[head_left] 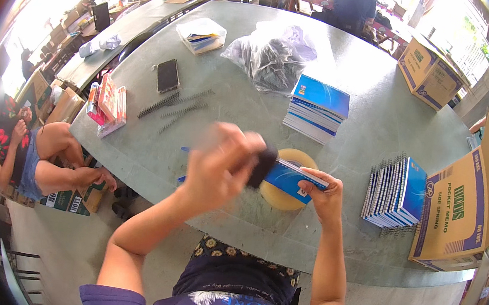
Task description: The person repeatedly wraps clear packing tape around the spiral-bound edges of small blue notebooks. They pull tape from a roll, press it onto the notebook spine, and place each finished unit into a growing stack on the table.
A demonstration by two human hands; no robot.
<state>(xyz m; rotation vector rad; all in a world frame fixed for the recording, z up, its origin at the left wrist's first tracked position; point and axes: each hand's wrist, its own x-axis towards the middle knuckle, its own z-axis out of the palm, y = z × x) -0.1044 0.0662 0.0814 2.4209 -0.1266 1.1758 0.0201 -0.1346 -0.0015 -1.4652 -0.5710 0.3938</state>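
My right hand (327, 200) grips one end of a small blue notebook (286, 179), thumb on its cover, holes showing along its upper edge. At the notebook's other end is a dark, blurred round thing (263, 165) whose kind I cannot make out. Against it, my left hand (220, 162) is raised with curled fingers smeared by motion; whether it holds anything is unclear. Beneath the notebook lies a wide roll of yellowish tape (282, 199). Blue pieces (181, 179) peek out beside my left wrist, mostly hidden. Loose black spiral coils (158, 104) lie farther left.
Blue notebooks (317, 109) are stacked ahead; spiral-bound ones (395, 193) stand right, beside an open carton (457, 202). Behind are a clear bag of dark coils (274, 55), a white tub (201, 35) and another carton (431, 73). A phone (167, 76) and packs (108, 104) lie left, near a seated person.
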